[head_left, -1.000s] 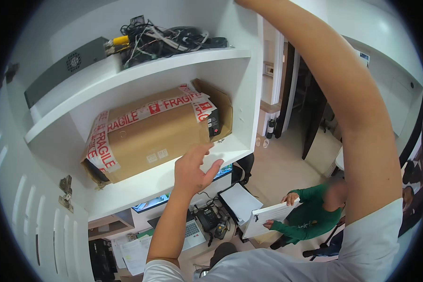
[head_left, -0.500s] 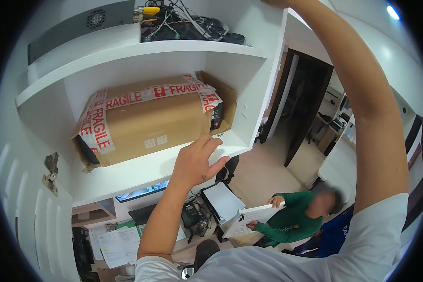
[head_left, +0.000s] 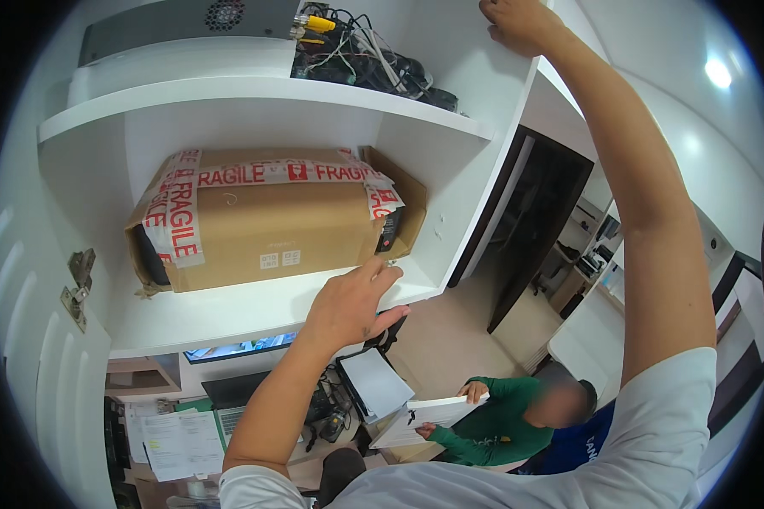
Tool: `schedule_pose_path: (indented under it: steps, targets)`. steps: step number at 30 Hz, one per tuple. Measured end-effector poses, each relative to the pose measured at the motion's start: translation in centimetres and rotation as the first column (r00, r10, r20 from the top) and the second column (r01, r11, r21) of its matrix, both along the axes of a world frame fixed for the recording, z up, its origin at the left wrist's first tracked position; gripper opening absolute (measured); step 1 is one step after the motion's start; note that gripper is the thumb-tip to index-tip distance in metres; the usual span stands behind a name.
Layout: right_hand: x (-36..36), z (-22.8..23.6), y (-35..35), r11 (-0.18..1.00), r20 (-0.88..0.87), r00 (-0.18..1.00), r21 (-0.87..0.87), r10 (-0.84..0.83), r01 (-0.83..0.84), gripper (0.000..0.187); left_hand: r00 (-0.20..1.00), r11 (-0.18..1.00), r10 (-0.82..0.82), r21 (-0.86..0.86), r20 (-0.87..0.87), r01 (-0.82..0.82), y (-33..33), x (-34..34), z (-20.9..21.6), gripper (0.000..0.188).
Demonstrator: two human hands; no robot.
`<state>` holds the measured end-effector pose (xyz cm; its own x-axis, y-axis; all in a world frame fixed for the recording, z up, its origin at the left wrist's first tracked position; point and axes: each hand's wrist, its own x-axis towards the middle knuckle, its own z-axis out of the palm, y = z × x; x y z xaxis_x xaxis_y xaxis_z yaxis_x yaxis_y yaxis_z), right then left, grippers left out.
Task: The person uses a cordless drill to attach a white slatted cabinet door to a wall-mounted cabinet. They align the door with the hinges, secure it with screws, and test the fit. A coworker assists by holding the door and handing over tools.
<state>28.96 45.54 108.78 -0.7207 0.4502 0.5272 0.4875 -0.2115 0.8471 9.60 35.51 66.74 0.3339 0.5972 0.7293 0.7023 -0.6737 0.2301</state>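
My left hand (head_left: 346,307) is at the front edge of a white cabinet shelf (head_left: 229,318), fingers stretched out and thumb apart, holding nothing. Just beyond its fingertips, a brown cardboard box (head_left: 289,219) lies on that shelf, bound with white tape printed in red. The box's right end is open, with a dark object (head_left: 390,227) showing inside. High at the upper right, my right hand (head_left: 522,25) is curled over the front edge of the cabinet's side panel (head_left: 518,93).
Above, a shelf holds a grey metal unit (head_left: 187,34) and tangled cables (head_left: 373,55). A louvred door (head_left: 34,339) stands open at left. Below are a screen (head_left: 238,348), papers (head_left: 178,445) and a black tray (head_left: 373,386). A person in green (head_left: 509,428) holds a white binder (head_left: 424,420).
The view has shifted, bringing more of my right hand and the upper shelf into sight. My left hand stays by the shelf edge, and the box has not moved on the shelf.
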Motion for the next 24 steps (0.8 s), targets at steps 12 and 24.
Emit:
schedule_pose_path:
  steps: [12,24]
  targets:
    - [2.1,2.6,1.0,0.86,-0.327,0.848,-0.159,0.418,-0.485,0.026,1.0,1.0,0.003,0.017,0.002,-0.003,0.0,-0.1,0.1,0.054]
    - [17.8,-29.7,-6.9,0.479,-0.991,0.096,-0.129,-0.091,-0.869,0.023,0.999,0.998,0.054,-0.032,0.004,-0.054,1.3,0.3,-1.1,0.052]
